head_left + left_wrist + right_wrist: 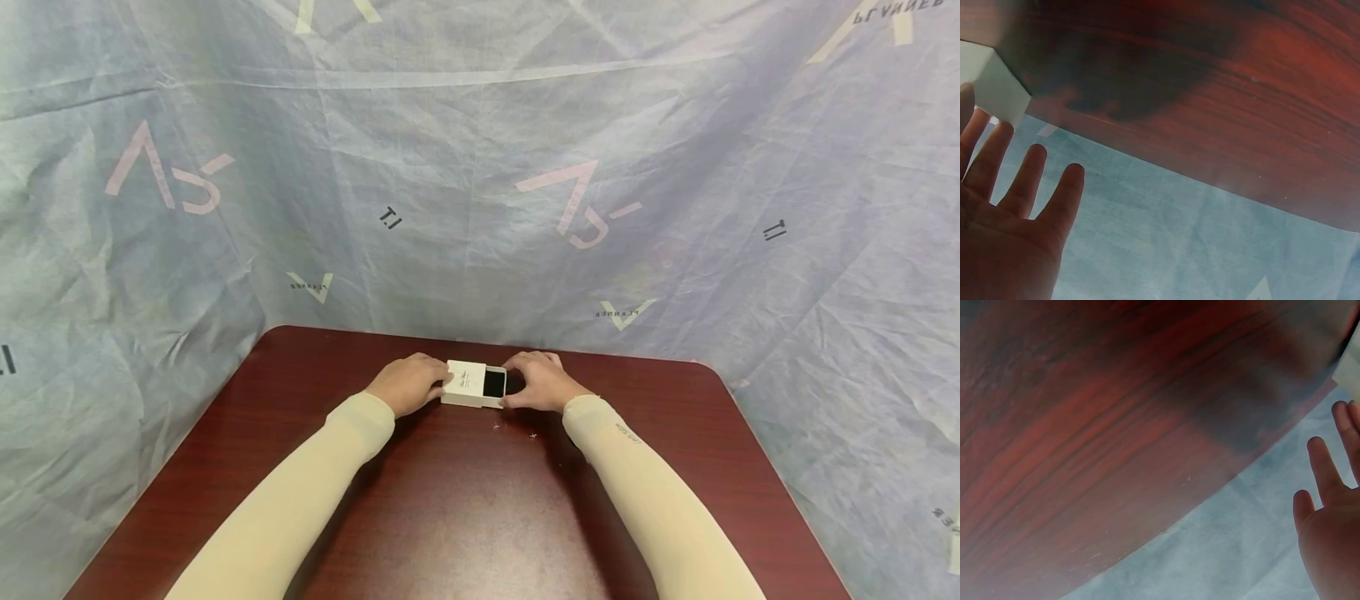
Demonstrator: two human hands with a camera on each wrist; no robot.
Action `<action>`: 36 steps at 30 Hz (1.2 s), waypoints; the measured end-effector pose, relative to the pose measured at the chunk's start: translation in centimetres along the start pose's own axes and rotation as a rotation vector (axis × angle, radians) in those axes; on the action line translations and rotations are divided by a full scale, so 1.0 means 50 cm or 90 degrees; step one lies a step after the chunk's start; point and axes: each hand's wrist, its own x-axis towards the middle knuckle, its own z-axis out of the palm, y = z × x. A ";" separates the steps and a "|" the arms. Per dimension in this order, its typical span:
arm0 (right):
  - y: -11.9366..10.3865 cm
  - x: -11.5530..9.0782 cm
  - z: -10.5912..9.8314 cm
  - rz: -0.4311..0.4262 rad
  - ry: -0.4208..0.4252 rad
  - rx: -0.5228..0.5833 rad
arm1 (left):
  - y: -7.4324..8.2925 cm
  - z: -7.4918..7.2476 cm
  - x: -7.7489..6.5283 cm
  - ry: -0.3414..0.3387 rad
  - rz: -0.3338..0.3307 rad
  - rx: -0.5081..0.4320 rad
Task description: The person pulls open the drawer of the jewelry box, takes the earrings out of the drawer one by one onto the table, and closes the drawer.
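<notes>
A small white slide-out box [465, 380] with dark lettering on top lies near the far edge of the table. Its inner tray [494, 384], dark inside, sticks partly out of the sleeve toward the right. My left hand [407, 386] grips the sleeve's left end between thumb and fingers. At the tray's outer end, my right hand [546, 383] pinches with thumb and fingers. In the left wrist view, a corner of the white box [1004, 87] shows beside the fingertips. The right wrist view catches only a sliver of the box [1350, 369] at its edge.
The dark red wooden table [450, 517] has a glossy surface. Two tiny pale shapes lie in front of the box, too small to identify. A grey printed cloth [465, 167] hangs behind the table and along both sides.
</notes>
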 end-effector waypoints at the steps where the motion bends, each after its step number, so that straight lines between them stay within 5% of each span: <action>1: 0.000 0.000 -0.001 0.000 -0.001 -0.001 | 0.000 0.000 -0.001 0.001 0.000 -0.001; 36: -0.024 0.010 -0.004 -0.022 -0.008 -0.005 | 0.004 -0.003 -0.002 0.001 0.001 -0.001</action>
